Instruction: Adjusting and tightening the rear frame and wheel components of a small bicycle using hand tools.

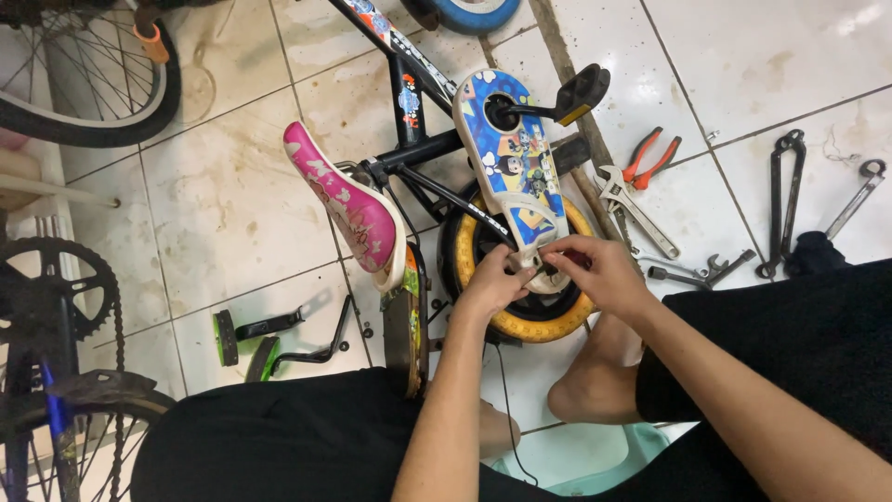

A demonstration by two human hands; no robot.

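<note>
Left hand [492, 284] and right hand [595, 270] pinching the lower end of a cartoon-printed chain guard [511, 158], over the yellow rear wheel [557, 321]; adjustable wrench [635, 210] nearby on the tiles

Pliers [650, 158] with red handles, an adjustable wrench [635, 208] and several spanners [703, 270] are laid on the tiled floor [780, 56]. Two green training wheels [243, 342] are seen near a larger bicycle wheel [84, 84].

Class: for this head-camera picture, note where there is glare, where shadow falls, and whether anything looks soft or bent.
Head view: glare on the floor tiles at top right; soft shadow beneath the pink saddle; both hands, left hand and right hand, look sharp; tile lines bow slightly near the edges.
</note>
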